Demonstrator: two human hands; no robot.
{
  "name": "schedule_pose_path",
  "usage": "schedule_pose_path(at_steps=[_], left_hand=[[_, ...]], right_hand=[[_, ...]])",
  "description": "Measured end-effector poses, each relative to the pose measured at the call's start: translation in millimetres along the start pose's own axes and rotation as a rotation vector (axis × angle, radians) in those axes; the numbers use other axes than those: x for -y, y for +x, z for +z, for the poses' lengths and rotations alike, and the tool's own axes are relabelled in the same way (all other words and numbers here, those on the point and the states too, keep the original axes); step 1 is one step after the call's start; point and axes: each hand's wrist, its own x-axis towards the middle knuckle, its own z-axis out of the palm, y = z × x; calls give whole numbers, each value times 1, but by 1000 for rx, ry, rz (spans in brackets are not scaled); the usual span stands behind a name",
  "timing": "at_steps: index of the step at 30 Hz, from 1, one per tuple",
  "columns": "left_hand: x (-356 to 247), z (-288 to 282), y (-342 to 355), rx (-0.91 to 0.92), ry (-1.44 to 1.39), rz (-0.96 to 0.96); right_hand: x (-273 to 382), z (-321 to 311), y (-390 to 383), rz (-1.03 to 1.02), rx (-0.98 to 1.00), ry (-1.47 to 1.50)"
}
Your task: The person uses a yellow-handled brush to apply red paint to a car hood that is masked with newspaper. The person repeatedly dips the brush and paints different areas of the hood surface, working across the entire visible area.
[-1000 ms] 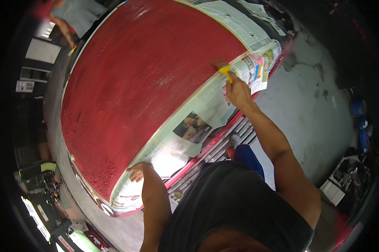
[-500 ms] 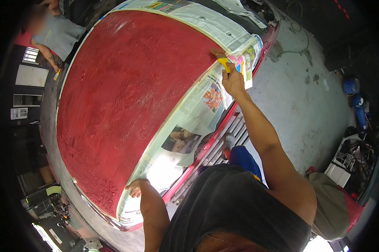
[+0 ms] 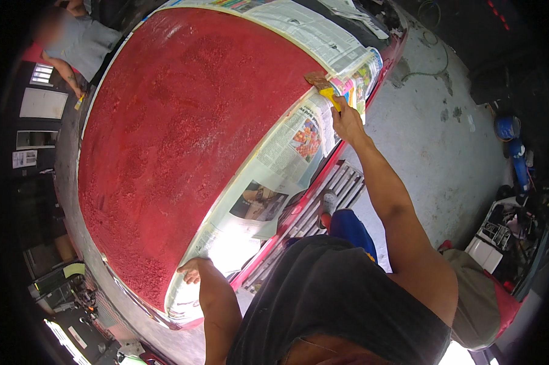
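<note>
A red car roof (image 3: 183,134) with a rough, wrinkled paint surface fills the middle of the view. My right hand (image 3: 347,118) grips a paintbrush (image 3: 328,94) by its yellow handle. The brush's wide, brownish head touches the roof's far right corner, beside the masking tape. At the roof's near edge, my left hand (image 3: 192,268) rests against the taped newspaper (image 3: 262,201), holding nothing, its fingers apart. More newspaper (image 3: 311,36) covers the area along the far edge.
Another person (image 3: 83,45) stands across the roof at the far left, holding a yellow-handled tool (image 3: 79,102). Under my feet is a slatted metal platform (image 3: 341,182) beside the car. A blue cylinder (image 3: 517,155) and a crate of clutter (image 3: 499,231) lie at the right. A hose (image 3: 435,70) crosses the grey floor.
The view has shifted slightly. My right hand and the paintbrush have shifted a little to the right and nearer in the picture, with the brush head still at the corner. My left hand stays on the near edge.
</note>
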Motion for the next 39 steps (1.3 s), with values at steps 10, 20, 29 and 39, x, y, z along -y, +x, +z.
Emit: schedule_pose_path(at_steps=[10,20,29,39], left_hand=[[-16,-49,-23,55,-197,-71],[3,8,7,73,105,88],[9,25,13,1,-108,-116],[21,71,35,-137,59,7]], right_hand=[[-3,-68,-1,-81,68,466],[-5,-49,39,-151,445,302],[-16,-95,64,-294,259,51],[-27,-101,74,-329,-110,-38]])
